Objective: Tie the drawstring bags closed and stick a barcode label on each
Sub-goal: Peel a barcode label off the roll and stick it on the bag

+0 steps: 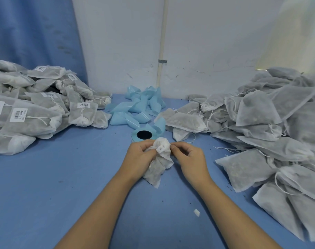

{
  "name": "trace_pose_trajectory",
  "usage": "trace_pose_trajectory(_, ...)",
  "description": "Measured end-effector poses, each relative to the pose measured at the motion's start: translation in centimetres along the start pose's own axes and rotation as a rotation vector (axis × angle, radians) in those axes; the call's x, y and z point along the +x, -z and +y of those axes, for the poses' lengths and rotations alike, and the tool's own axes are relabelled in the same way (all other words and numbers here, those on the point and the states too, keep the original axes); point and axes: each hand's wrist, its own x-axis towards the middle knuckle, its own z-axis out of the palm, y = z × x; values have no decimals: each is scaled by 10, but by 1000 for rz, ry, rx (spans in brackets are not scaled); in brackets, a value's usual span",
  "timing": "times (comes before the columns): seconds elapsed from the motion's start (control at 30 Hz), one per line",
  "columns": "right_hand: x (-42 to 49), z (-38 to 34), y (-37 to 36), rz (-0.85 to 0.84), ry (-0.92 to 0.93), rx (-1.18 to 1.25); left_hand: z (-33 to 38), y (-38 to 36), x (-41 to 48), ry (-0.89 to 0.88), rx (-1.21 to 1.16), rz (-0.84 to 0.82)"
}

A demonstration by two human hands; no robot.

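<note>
Left hand [138, 156] and right hand [190, 156] are closed on a small white nonwoven drawstring bag [157, 168] at mid-surface, its gathered neck pinched by both. No label is seen on it. Barcode-labelled grey-white bags [36, 108] are piled at the left edge. Many unlabelled bags [260, 126] are left at the right edge.

1. White rectangular barcode labels [18, 115] are stuck on the grey-white non-woven drawstring bags [38, 126] piled at the left; each shows black bars.
2. The characters printed beside the bars are too blurred to read.
</note>
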Motion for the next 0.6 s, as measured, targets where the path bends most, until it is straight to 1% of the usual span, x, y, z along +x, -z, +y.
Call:
trace_pose_trajectory(0.23, 1, -1, 1, 26, -48, 28, 1, -1, -1, 11, -16, -17)
trace_pose_trajectory(0.3, 1, -1, 1, 80, -53, 48, 0, 0, -1, 15, -24, -14)
trace_pose_trajectory(0.4, 2, -2, 3, 205, -68, 77, -2, 2, 1, 10, -27, 18)
trace_pose_trajectory(0.43, 2, -2, 4, 249, -89, 113, -3, 2, 1, 8, -25, 36)
trace_pose_trajectory(0.5, 3, -2, 6, 305, -136, 272, -4, 3, 2, 4, -19, 73)
trace_pose_trajectory(0.6, 3, -5, 7, 330, -156, 443, -4, 2, 3, 15, -17, 129)
